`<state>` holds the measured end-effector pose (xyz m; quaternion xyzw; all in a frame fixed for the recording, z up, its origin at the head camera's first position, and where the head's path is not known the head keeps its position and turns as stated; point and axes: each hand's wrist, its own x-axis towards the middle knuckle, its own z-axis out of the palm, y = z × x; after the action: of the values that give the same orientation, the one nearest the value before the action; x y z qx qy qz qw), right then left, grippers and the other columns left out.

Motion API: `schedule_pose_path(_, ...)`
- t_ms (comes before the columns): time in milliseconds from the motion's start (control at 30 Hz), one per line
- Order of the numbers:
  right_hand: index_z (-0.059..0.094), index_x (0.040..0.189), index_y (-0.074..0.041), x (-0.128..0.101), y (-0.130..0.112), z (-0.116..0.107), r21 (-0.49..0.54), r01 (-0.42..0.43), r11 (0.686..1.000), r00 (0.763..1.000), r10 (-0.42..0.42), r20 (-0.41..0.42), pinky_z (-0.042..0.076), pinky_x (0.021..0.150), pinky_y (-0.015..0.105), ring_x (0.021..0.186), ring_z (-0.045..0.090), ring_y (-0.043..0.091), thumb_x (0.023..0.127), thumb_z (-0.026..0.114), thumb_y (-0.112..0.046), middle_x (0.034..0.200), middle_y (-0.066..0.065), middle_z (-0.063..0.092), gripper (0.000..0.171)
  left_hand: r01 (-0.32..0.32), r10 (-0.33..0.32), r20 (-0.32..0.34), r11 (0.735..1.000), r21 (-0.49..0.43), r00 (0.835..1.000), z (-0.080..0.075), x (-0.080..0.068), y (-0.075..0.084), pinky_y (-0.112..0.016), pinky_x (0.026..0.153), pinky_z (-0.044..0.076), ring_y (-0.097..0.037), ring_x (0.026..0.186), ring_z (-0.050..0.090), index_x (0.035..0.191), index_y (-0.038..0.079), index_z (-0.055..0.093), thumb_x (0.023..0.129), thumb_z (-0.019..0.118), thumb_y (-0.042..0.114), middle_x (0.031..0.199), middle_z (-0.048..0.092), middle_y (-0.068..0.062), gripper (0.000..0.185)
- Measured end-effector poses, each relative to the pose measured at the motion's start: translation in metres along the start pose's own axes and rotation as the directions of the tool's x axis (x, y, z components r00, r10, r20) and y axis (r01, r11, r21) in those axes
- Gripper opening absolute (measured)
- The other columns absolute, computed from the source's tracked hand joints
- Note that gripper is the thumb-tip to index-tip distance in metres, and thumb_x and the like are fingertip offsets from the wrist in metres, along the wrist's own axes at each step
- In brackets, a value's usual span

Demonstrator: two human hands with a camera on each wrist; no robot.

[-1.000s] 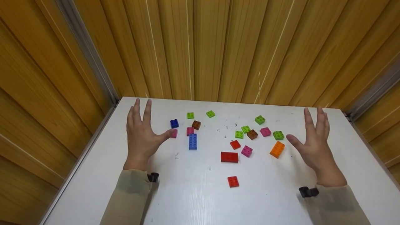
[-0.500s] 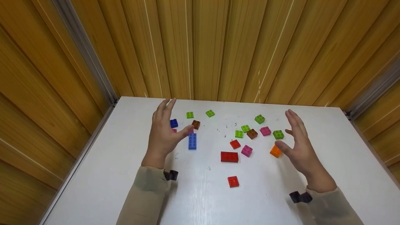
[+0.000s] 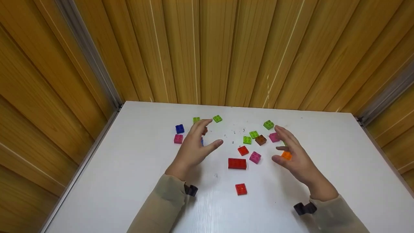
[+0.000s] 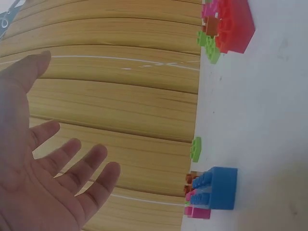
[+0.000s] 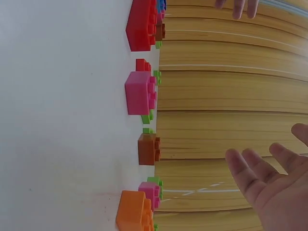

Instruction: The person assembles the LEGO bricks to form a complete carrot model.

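My left hand [image 3: 194,147] hovers above the table with fingers spread and nothing in it. In the head view it covers most of the blue brick [image 4: 224,188], which the left wrist view shows standing below the fingers. My right hand [image 3: 296,158], fingers loosely bent and holding nothing, is raised over the right-hand bricks and partly hides the orange brick [image 3: 286,155]. Between the hands lie a long red brick [image 3: 237,163], a pink brick [image 3: 255,157], a small red brick [image 3: 243,150] and a brown brick [image 3: 260,139].
Another red brick [image 3: 241,189] lies nearest the front of the white table [image 3: 106,168]. A dark blue brick [image 3: 179,128] and a pink brick [image 3: 178,139] sit at the left. Several green bricks [image 3: 268,125] are spread toward the back. Wood-look panels [image 3: 216,55] rise behind the table.
Both hands have moved inward, the left one rightward and the right one leftward, and their fingers have bent somewhat. The bricks lie where they were.
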<state>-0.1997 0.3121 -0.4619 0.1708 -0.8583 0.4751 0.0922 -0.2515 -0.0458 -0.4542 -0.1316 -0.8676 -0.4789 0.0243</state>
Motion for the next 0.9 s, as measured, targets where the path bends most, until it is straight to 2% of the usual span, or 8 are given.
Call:
schedule_pose_path(67,0.040,0.177,-0.020,-0.001,0.002,0.005,0.023,0.007,1.000,1.000,-0.007,0.019,0.051,0.113,0.014,0.150,0.049,0.002,0.098,0.078,-0.010,0.185,0.013,0.032,0.088,0.018,-0.018,0.040,1.000,0.001,0.999,0.007,0.000,-0.003,-0.055,0.115,0.061,-0.027,0.151,0.061,0.170,0.038,0.047,0.099,0.086,0.053,0.178,0.044,0.005,0.082)
schedule_pose_path(233,0.040,0.177,-0.020,-0.003,0.003,0.012,0.041,-0.012,0.999,0.997,0.009,0.070,0.055,0.111,0.018,0.149,0.056,0.008,0.099,0.080,-0.012,0.183,0.014,0.035,0.088,0.070,-0.069,0.117,0.998,-0.003,0.991,0.019,0.000,-0.009,-0.048,0.108,0.065,-0.023,0.141,0.066,0.167,0.040,0.050,0.099,0.086,0.051,0.177,0.047,0.006,0.077)
schedule_pose_path(367,0.043,0.175,-0.016,-0.002,0.004,0.015,0.111,-0.064,0.992,0.988,0.047,0.145,0.059,0.108,0.022,0.142,0.065,0.014,0.102,0.080,-0.012,0.175,0.018,0.045,0.082,0.139,-0.132,0.180,0.990,-0.029,0.975,0.026,0.000,-0.012,-0.042,0.109,0.065,-0.022,0.127,0.067,0.163,0.042,0.054,0.100,0.087,0.047,0.169,0.054,0.008,0.072)
schedule_pose_path(500,0.044,0.173,-0.009,-0.002,0.007,0.018,0.240,-0.177,0.955,0.956,0.109,0.274,0.063,0.103,0.025,0.135,0.072,0.026,0.104,0.077,-0.009,0.170,0.026,0.048,0.076,0.215,-0.200,0.239,0.976,-0.036,0.950,0.032,-0.002,-0.015,-0.044,0.118,0.060,-0.022,0.131,0.066,0.162,0.042,0.056,0.100,0.088,0.042,0.162,0.059,0.011,0.069)
schedule_pose_path(567,0.042,0.173,-0.005,-0.003,0.009,0.020,0.274,-0.234,0.933,0.934,0.137,0.331,0.064,0.102,0.026,0.132,0.073,0.026,0.106,0.075,-0.008,0.171,0.031,0.046,0.074,0.235,-0.217,0.263,0.971,-0.041,0.940,0.034,-0.002,-0.016,-0.047,0.121,0.058,-0.023,0.134,0.065,0.162,0.041,0.057,0.100,0.088,0.041,0.161,0.059,0.012,0.069)
schedule_pose_path(667,0.043,0.171,-0.001,-0.004,0.011,0.025,0.270,-0.288,0.919,0.906,0.170,0.387,0.064,0.101,0.024,0.126,0.074,0.021,0.107,0.076,-0.010,0.165,0.035,0.052,0.073,0.258,-0.234,0.292,0.965,-0.049,0.927,0.038,-0.004,-0.017,-0.047,0.120,0.058,-0.021,0.132,0.065,0.162,0.039,0.058,0.100,0.088,0.038,0.162,0.060,0.012,0.069)
schedule_pose_path(800,0.053,0.164,0.001,-0.006,0.012,0.031,0.212,-0.312,0.926,0.886,0.203,0.417,0.063,0.094,0.021,0.113,0.073,0.019,0.104,0.082,-0.016,0.153,0.033,0.062,0.069,0.262,-0.238,0.304,0.964,-0.042,0.922,0.045,-0.006,-0.018,-0.047,0.117,0.060,-0.021,0.125,0.067,0.160,0.036,0.060,0.101,0.088,0.034,0.163,0.060,0.010,0.065)
schedule_pose_path(900,0.064,0.156,0.000,-0.008,0.010,0.036,0.145,-0.319,0.936,0.873,0.231,0.429,0.062,0.084,0.021,0.100,0.073,0.017,0.101,0.086,-0.018,0.140,0.026,0.070,0.062,0.259,-0.240,0.309,0.966,-0.022,0.920,0.051,-0.008,-0.018,-0.051,0.123,0.056,-0.024,0.134,0.066,0.159,0.034,0.063,0.101,0.087,0.033,0.165,0.060,0.007,0.062)
